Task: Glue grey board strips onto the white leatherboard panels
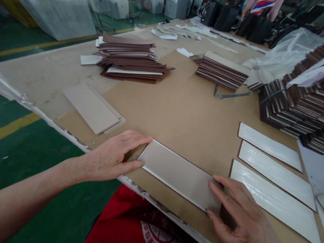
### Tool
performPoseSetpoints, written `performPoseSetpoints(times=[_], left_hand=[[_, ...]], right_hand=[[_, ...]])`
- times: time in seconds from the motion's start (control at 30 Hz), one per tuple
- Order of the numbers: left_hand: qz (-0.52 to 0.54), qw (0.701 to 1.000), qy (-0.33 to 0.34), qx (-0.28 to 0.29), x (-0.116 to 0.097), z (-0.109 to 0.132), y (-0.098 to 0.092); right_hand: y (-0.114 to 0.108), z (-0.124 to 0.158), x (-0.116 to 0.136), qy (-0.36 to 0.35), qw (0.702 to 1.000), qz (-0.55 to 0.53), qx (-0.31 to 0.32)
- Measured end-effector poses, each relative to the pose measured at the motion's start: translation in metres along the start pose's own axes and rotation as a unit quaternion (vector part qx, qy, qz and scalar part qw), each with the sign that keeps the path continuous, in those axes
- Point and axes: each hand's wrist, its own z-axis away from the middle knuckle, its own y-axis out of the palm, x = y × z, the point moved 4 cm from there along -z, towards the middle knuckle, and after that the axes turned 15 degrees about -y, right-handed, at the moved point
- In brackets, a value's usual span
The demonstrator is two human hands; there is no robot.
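A long grey rectangular board (177, 172) lies along the near edge of the table, with thin white and dark edges showing around it. My left hand (116, 154) holds its left end, thumb on the near corner and forefinger at the far one. At the other end, my right hand (241, 214) spans the board's width between thumb and fingers; that end is partly hidden under the hand. To the right lie three glossy white-faced strips (273, 202), side by side. Bare grey boards (94, 109) overlap on the table beyond my left hand.
Brown folded pieces (131, 60) are piled at the back left, beside a neater stack (221, 71) and a dark strap (232, 95). A tall pile of brown-and-white pieces (309, 96) borders the right. Another person (264, 6) is at the far end; white bins (52, 7) stand left.
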Motion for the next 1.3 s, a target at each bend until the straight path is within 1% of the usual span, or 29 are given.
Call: performPoseSetpoints(times=[0.13, 0.2, 0.3, 0.5, 0.6, 0.8, 0.93, 1.13, 1.3], left_hand=[[-0.005, 0.999, 0.040, 0.002, -0.002, 0.000, 0.001], [-0.010, 0.999, 0.048, 0.000, -0.001, -0.001, 0.001], [-0.012, 0.999, 0.041, -0.006, -0.001, -0.002, 0.000], [-0.041, 0.999, 0.008, 0.015, -0.006, -0.005, 0.000], [-0.045, 0.999, 0.013, 0.012, -0.006, -0.004, 0.000], [-0.053, 0.999, 0.008, 0.003, 0.004, -0.003, 0.005], [-0.051, 0.999, 0.016, -0.006, 0.004, -0.004, 0.005], [-0.060, 0.998, 0.010, 0.008, 0.003, -0.004, 0.004], [-0.054, 0.998, 0.030, 0.009, 0.004, -0.004, 0.005]], right_hand=[[-0.003, -0.002, 0.003, 0.019, 0.999, -0.023, 0.016], [-0.005, -0.004, 0.005, 0.031, 0.998, -0.039, 0.026], [-0.006, -0.006, 0.006, 0.043, 0.997, -0.055, 0.037], [-0.005, -0.004, 0.008, 0.055, 0.995, -0.075, 0.047], [-0.006, -0.004, 0.009, 0.056, 0.994, -0.079, 0.052], [-0.006, -0.004, 0.011, 0.049, 0.994, -0.067, 0.067], [-0.003, -0.003, 0.013, 0.046, 0.994, -0.050, 0.086], [-0.005, -0.007, 0.016, 0.044, 0.992, -0.037, 0.110], [-0.004, -0.011, 0.020, 0.036, 0.992, -0.026, 0.122]])
